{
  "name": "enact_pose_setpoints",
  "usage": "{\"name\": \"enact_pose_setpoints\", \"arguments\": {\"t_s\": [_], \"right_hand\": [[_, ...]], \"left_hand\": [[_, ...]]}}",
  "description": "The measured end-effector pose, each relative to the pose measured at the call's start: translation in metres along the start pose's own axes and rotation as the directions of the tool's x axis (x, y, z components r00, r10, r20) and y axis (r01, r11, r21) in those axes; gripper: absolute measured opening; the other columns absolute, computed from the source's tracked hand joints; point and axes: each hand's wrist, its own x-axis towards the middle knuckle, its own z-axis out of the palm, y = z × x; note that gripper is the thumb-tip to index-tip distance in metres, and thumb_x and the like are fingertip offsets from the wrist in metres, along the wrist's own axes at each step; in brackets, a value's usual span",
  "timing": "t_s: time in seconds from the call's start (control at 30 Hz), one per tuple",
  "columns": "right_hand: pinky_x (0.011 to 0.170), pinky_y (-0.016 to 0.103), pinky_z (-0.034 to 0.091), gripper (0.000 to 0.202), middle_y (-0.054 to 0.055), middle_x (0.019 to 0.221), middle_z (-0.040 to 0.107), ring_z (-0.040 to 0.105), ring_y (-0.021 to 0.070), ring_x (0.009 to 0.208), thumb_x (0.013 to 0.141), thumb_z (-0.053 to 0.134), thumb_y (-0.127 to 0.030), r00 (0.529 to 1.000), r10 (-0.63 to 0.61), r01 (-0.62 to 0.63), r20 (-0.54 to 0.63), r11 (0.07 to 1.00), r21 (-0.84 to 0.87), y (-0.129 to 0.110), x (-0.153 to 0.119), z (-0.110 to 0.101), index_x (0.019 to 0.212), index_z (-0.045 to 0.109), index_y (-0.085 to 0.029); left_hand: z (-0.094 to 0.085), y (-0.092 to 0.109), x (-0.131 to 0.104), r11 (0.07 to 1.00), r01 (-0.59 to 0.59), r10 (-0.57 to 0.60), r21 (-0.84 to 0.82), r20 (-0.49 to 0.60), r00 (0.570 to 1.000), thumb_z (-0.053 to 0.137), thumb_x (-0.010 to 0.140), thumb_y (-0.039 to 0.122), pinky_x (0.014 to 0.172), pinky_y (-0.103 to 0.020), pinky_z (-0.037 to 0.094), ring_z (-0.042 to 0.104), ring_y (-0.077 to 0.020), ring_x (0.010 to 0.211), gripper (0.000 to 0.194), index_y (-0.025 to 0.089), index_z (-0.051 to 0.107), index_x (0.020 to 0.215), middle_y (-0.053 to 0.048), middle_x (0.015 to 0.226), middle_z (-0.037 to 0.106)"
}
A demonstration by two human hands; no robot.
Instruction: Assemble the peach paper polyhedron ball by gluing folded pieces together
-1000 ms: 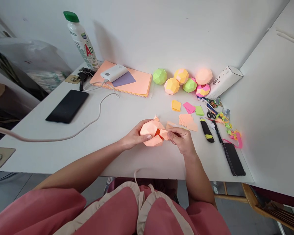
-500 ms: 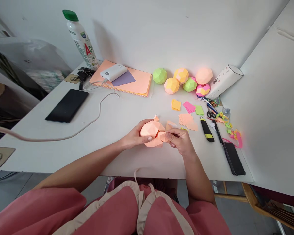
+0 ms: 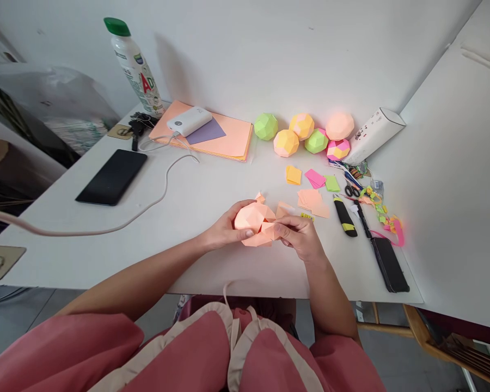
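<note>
A peach folded-paper ball (image 3: 251, 216) with an open gap on its right side is held above the white table. My left hand (image 3: 231, 226) wraps round its left side, thumb across the front. With thumb and fingers, my right hand (image 3: 298, 235) pinches a peach paper flap (image 3: 269, 231) at the ball's right edge. The fingertips partly hide that flap. A small folded peach piece (image 3: 260, 197) shows just behind the ball, and another peach piece (image 3: 283, 209) lies behind my right fingers. Loose peach paper squares (image 3: 313, 202) rest beyond my right hand.
Several finished paper balls (image 3: 303, 126) line the wall beside a white box (image 3: 375, 136). Small orange (image 3: 293, 175), pink (image 3: 314, 178) and green papers (image 3: 332, 183) lie in front. A cutter (image 3: 345, 216) and scissors (image 3: 351, 191) are right; a phone (image 3: 111, 177), cable (image 3: 163, 197) and bottle (image 3: 136, 71) left.
The flap in my right fingers has shifted slightly, and the gap in the ball looks a little different. Both hands keep nearly the same place and hold.
</note>
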Motion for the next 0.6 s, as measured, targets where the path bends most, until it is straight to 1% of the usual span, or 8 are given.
{"name": "enact_pose_setpoints", "arguments": {"t_s": [0.13, 0.33, 0.6], "right_hand": [[0.038, 0.023, 0.025, 0.024, -0.005, 0.048, 0.049, 0.035, 0.0052, 0.040, 0.074, 0.076, -0.043, 1.000, 0.016, -0.016, -0.003, 1.000, 0.007, -0.0004, -0.0004, 0.0008, 0.072, 0.075, -0.018], [0.038, 0.021, 0.026, 0.024, -0.005, 0.048, 0.050, 0.036, 0.0049, 0.041, 0.073, 0.076, -0.042, 1.000, 0.021, -0.021, -0.017, 1.000, 0.007, -0.0011, -0.0008, 0.0016, 0.072, 0.075, -0.017], [0.038, 0.022, 0.027, 0.020, -0.005, 0.048, 0.051, 0.038, 0.0046, 0.040, 0.075, 0.075, -0.038, 1.000, -0.010, 0.010, 0.005, 1.000, 0.000, -0.0010, -0.0009, 0.0007, 0.074, 0.076, -0.018]], "left_hand": [[-0.0003, -0.0015, -0.0002, 1.000, -0.007, 0.007, 0.009, 0.001, 1.000, 0.075, 0.074, 0.049, 0.087, -0.039, 0.053, 0.058, -0.0299, 0.113, 0.075, 0.021, 0.041, 0.135, -0.014, 0.129, 0.055], [-0.0008, -0.0018, -0.0004, 1.000, -0.024, 0.025, 0.019, -0.005, 1.000, 0.075, 0.075, 0.048, 0.090, -0.040, 0.051, 0.055, -0.0314, 0.119, 0.074, 0.021, 0.040, 0.134, -0.014, 0.134, 0.051], [-0.0009, -0.0031, -0.0008, 1.000, 0.003, -0.003, 0.009, 0.013, 1.000, 0.075, 0.074, 0.051, 0.090, -0.040, 0.051, 0.056, -0.0299, 0.114, 0.077, 0.021, 0.039, 0.135, -0.014, 0.130, 0.052]]}}
